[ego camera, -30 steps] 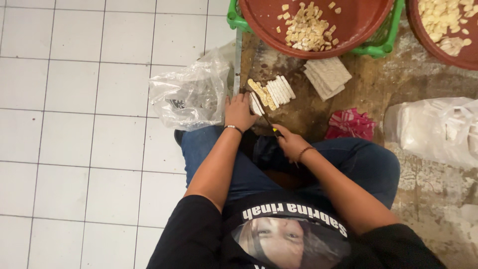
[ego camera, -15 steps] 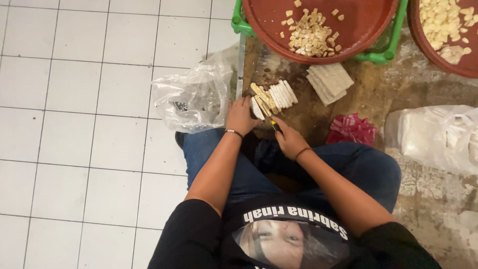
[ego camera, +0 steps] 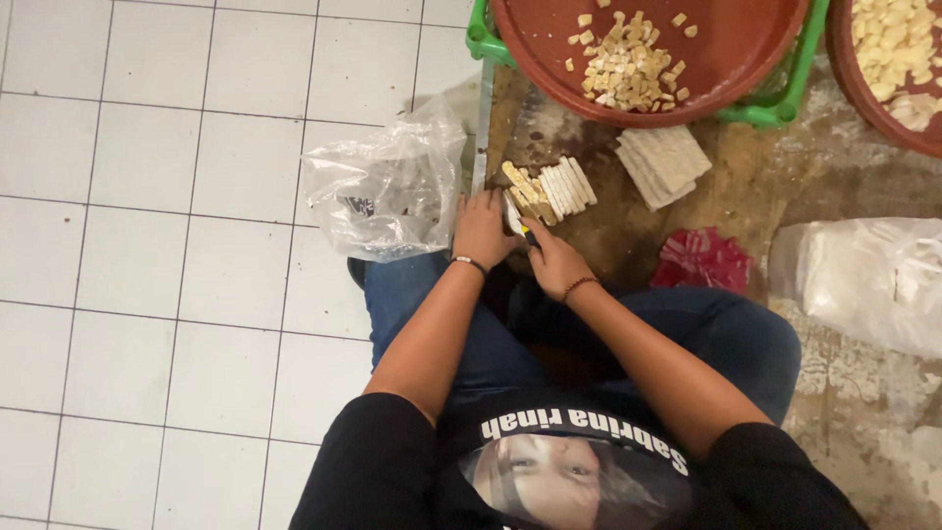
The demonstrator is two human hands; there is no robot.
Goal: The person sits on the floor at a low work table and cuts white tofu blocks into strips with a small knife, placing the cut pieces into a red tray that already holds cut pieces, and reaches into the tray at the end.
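My left hand [ego camera: 481, 228] rests flat at the near end of a row of pale sliced strips [ego camera: 549, 188] on a worn wooden board [ego camera: 599, 236]. Just to its right, my right hand [ego camera: 554, 260] grips a small knife with a yellow and dark handle [ego camera: 517, 218], its blade against the strips. A separate stack of pale slabs [ego camera: 664, 162] lies further right on the board. Behind them a large red-brown round tray [ego camera: 726, 74] holds a pile of small pale cubes [ego camera: 628, 69].
A crumpled clear plastic bag [ego camera: 383, 186] lies on the white tiled floor [ego camera: 147, 245] to the left. A red wrapper [ego camera: 702, 260] and another clear bag [ego camera: 863, 280] lie right. A second tray of cubes [ego camera: 898, 59] and a green basket [ego camera: 785, 98] stand behind.
My hands stay at the strips with small shifts of the knife; the view has drifted slightly.
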